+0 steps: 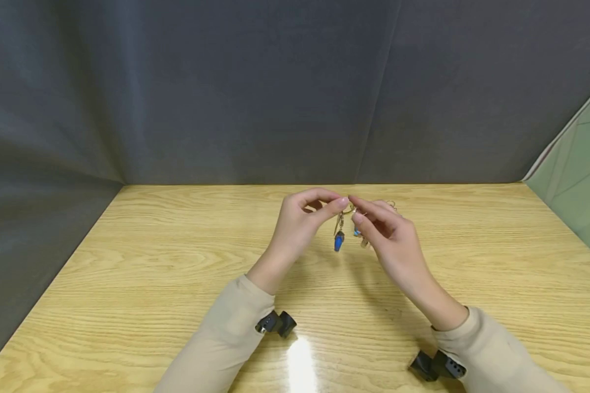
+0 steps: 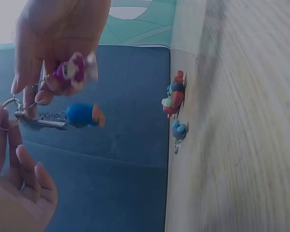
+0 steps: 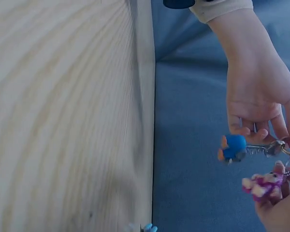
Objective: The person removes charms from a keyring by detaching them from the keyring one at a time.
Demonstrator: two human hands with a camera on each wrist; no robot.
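Observation:
Both hands are raised over the middle of the wooden table (image 1: 177,262) and meet at a small metal key ring (image 2: 9,114). My left hand (image 1: 336,203) pinches that ring between thumb and fingers. A blue charm (image 1: 339,240) with an orange tip hangs from the ring on a short clasp and chain. My right hand (image 1: 358,214) holds a purple and pink charm (image 2: 72,71) in its curled fingers, right beside the ring. Whether the purple charm is linked to the ring cannot be told. In the right wrist view the blue charm (image 3: 233,147) hangs just above the purple charm (image 3: 263,185).
A small pile of other charms (image 2: 175,96), red, green and blue, lies on the table beyond the hands, with a blue one (image 2: 179,130) beside it. Dark grey cloth walls (image 1: 255,93) stand along the table's back and left edges. A green patterned floor (image 1: 580,164) shows at the right.

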